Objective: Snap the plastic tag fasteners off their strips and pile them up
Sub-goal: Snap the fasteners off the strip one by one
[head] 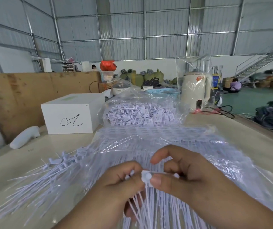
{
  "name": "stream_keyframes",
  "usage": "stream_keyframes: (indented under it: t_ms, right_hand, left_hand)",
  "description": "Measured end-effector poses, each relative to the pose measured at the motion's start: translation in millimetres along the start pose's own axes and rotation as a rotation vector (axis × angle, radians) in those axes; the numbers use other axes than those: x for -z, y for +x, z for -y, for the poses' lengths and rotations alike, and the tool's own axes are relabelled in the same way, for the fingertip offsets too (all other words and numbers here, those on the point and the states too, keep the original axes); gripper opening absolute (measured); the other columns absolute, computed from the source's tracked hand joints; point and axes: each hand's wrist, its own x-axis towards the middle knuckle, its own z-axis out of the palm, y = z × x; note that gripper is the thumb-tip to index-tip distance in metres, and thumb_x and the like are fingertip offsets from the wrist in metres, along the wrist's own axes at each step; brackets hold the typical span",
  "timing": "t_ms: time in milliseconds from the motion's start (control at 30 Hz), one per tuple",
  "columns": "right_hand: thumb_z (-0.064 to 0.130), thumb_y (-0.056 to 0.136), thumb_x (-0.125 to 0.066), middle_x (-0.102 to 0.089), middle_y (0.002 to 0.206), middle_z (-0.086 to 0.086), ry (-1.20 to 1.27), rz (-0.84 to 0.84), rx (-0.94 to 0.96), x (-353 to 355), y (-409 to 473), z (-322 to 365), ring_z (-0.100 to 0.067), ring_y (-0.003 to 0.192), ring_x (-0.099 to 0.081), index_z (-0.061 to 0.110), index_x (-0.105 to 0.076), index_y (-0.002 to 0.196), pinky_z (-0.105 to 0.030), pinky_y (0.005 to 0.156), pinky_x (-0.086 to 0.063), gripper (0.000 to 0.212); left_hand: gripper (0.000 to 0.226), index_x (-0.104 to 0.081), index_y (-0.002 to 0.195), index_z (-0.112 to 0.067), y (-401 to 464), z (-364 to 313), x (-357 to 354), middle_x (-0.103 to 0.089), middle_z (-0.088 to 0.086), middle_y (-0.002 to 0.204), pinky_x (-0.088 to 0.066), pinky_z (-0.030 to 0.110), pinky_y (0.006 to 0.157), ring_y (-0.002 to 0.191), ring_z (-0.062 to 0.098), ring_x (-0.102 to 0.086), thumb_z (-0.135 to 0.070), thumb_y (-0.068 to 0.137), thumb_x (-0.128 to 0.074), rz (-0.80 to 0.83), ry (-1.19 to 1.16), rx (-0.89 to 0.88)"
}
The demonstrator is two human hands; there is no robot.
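The left hand (122,184) curls round a bunch of thin white plastic tag fasteners (146,176), their long tails hanging down through its fingers. The right hand (187,176) pinches the square white head of the top one between thumb and forefinger, a grip that looks meant to twist it free while the left steadies the strip.

Under both hands, near the front edge of the pale beige table (36,151), lies a crinkled clear plastic bag of uncut white strips (157,141), too many to count. To its left a loose fan of white fasteners (38,182) spreads toward the table's left edge, apparently the pile. Toward the far edge sits a second clear bag heaped with white fasteners (140,113). One white cardboard box with a black scrawl (69,116) stands at the far left.
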Motion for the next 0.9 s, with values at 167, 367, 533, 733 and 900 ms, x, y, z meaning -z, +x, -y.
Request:
stream_keyframes:
  t_ms: [167, 367, 533, 733, 900]
  right_hand:
    - [0.040, 0.070, -0.073, -0.036, 0.049, 0.010, 0.016, -0.014, -0.002, 4, 1, -4, -0.006, 0.046, -0.030, 0.033, -0.061, 0.091, -0.013, 0.047, -0.026, 0.026]
    - [0.037, 0.076, -0.077, -0.050, 0.056, 0.007, -0.020, 0.074, 0.012, 1, 0, -5, -0.006, 0.052, -0.038, 0.038, -0.059, 0.094, -0.013, 0.053, -0.030, 0.025]
    - [0.037, 0.083, -0.073, -0.043, 0.052, 0.009, -0.147, 0.056, 0.039, 2, -1, -7, -0.002, 0.049, -0.036, 0.031, -0.061, 0.088, -0.014, 0.050, -0.028, 0.014]
    - [0.063, 0.077, -0.062, -0.037, 0.058, 0.006, -0.299, 0.188, -0.111, 22, -3, -3, -0.009, 0.054, -0.037, 0.020, -0.051, 0.063, -0.028, 0.054, -0.028, 0.046]
    - [0.046, 0.079, -0.067, -0.030, 0.053, 0.008, -0.184, -0.030, -0.043, 10, -1, 1, -0.009, 0.048, -0.029, 0.019, -0.048, 0.055, -0.019, 0.046, -0.024, 0.041]
  left_hand:
    - [0.041, -0.065, 0.066, -0.018, -1, -4, 3, -0.049, 0.008, 0.049, -0.034, 0.017, 0.037, 0.036, 0.017, -0.040, -0.056, 0.055, -0.076, 0.007, -0.154, -0.017]
    - [0.047, -0.072, 0.099, -0.030, -5, -3, 10, -0.070, 0.007, 0.098, -0.043, 0.032, 0.075, 0.082, 0.024, -0.062, -0.065, 0.068, -0.071, 0.215, 0.033, -0.104]
    - [0.035, -0.073, 0.104, -0.021, -4, -5, 16, -0.074, 0.004, 0.099, -0.047, 0.022, 0.087, 0.099, 0.018, -0.066, -0.043, 0.077, -0.077, 0.283, 0.090, -0.148]
    - [0.026, -0.072, 0.080, -0.023, -1, -2, 23, -0.056, -0.004, 0.065, -0.036, 0.022, 0.062, 0.065, 0.013, -0.048, -0.047, 0.070, -0.075, 0.148, 0.156, -0.167]
    - [0.033, -0.055, 0.083, -0.020, -3, 1, 15, -0.057, 0.028, 0.096, -0.031, 0.031, 0.065, 0.071, 0.020, -0.050, -0.021, 0.070, -0.085, 0.291, -0.032, -0.147]
